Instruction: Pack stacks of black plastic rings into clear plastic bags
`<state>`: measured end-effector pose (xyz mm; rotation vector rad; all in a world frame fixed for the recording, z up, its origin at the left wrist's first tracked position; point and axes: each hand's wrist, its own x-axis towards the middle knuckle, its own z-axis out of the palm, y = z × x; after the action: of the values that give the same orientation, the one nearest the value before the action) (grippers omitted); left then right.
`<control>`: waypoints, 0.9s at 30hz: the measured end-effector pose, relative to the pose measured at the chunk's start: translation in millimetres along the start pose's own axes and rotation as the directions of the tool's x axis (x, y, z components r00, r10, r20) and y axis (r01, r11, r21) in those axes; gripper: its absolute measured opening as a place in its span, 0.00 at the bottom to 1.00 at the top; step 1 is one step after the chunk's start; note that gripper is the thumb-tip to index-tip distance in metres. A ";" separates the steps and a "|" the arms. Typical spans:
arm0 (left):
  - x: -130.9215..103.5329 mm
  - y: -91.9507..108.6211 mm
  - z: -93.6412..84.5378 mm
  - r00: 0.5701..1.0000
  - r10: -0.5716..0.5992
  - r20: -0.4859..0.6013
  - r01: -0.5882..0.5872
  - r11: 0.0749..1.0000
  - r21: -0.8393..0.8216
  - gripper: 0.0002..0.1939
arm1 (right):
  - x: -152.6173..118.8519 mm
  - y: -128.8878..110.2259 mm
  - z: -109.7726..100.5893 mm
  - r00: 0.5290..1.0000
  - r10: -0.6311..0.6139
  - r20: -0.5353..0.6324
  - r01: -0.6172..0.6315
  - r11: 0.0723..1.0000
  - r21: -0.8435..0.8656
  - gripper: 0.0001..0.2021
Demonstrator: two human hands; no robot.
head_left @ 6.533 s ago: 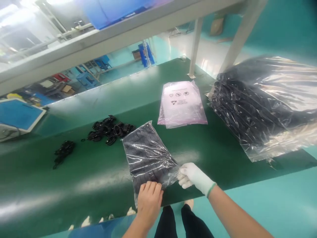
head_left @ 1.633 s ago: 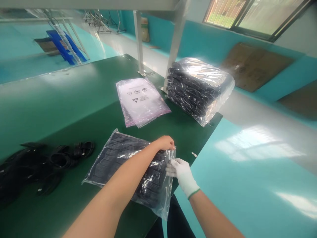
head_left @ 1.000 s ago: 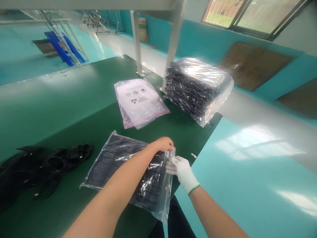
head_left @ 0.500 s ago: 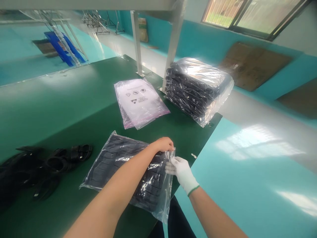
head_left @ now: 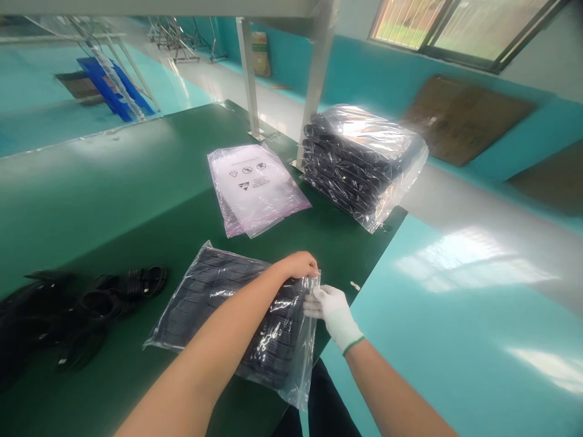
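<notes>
A clear plastic bag [head_left: 214,276] with dark ribbed items inside lies flat on the green table [head_left: 182,212] near its front edge. My bare left hand [head_left: 301,265] reaches across the bag and pinches the far corner of its right edge. Just below it, my right hand [head_left: 331,311], in a white glove with a green cuff, has its thumb and fingers closed on the same edge. My left forearm covers part of the bag. Both hands are close together, and the bag's edge runs between their fingertips.
Flat pinkish-edged bags with printed symbols [head_left: 255,188] lie beyond the bag. Stacked dark items in clear plastic [head_left: 359,164] stand at the back right, beside metal posts [head_left: 249,79]. Black strap-like objects [head_left: 100,300] are at the left. A small white scrap [head_left: 354,286] lies near the edge.
</notes>
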<state>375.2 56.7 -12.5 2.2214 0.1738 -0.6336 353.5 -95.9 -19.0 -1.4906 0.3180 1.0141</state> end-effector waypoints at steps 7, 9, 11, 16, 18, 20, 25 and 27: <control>1.7 -0.8 1.6 1.000 -0.006 -0.014 0.006 1.000 0.005 0.07 | 1.6 1.1 3.0 0.999 -0.043 0.013 0.043 0.999 -0.032 0.05; 2.0 -1.1 2.1 1.000 -0.005 -0.016 0.005 1.000 0.007 0.07 | 1.5 1.5 3.7 0.999 -0.051 0.016 0.052 0.998 -0.036 0.05; 2.0 -1.2 2.2 1.000 -0.003 -0.016 0.003 1.000 0.010 0.07 | 0.2 2.1 3.9 0.998 -0.054 0.014 0.055 0.997 -0.046 0.04; 1.5 -0.7 2.0 1.000 -0.003 -0.012 0.003 1.000 0.019 0.07 | -5.6 3.6 4.6 0.998 -0.062 -0.001 0.062 0.994 -0.092 0.03; 1.5 -0.6 1.9 1.000 -0.001 -0.008 0.001 1.000 0.024 0.08 | -6.5 3.2 5.3 0.998 -0.061 0.001 0.061 0.993 -0.102 0.03; 1.7 -0.8 1.9 1.000 0.002 -0.006 -0.002 1.000 0.030 0.08 | -6.7 2.8 5.8 0.998 -0.057 0.002 0.057 0.993 -0.107 0.03; 2.4 -1.7 2.5 1.000 0.005 -0.008 -0.005 0.999 0.045 0.09 | -9.6 7.1 5.0 0.999 -0.046 -0.017 0.043 0.991 -0.126 0.03; 2.6 -1.9 2.9 1.000 0.012 -0.008 -0.011 0.999 0.050 0.09 | -11.3 10.4 4.8 0.998 -0.053 -0.022 0.050 0.990 -0.129 0.04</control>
<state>375.7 55.6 -16.7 2.2717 0.1507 -0.6292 337.7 -97.9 -16.9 -1.6208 0.2350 0.9900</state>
